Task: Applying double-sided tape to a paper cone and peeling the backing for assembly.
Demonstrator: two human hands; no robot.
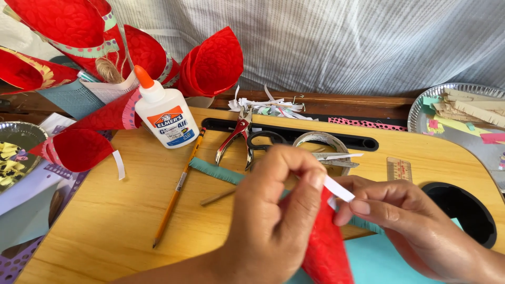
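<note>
Wooden lap desk (105, 221), craft clutter around.
Left hand (273, 221) and right hand (405, 221) pinch a white paper strip (338, 188) atop a red paper cone (326, 247); glue bottle (164, 113) at ten o'clock.

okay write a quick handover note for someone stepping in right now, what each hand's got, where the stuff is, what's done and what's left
Left hand: pinching a white paper strip at the top of a red paper cone.
Right hand: steadying the strip's other end.
Glue bottle, pencil, scissors and tape roll lie on the wooden tray.
Done: finished red cones piled at back left.
Left: the strip isn't yet pressed flat.
</note>
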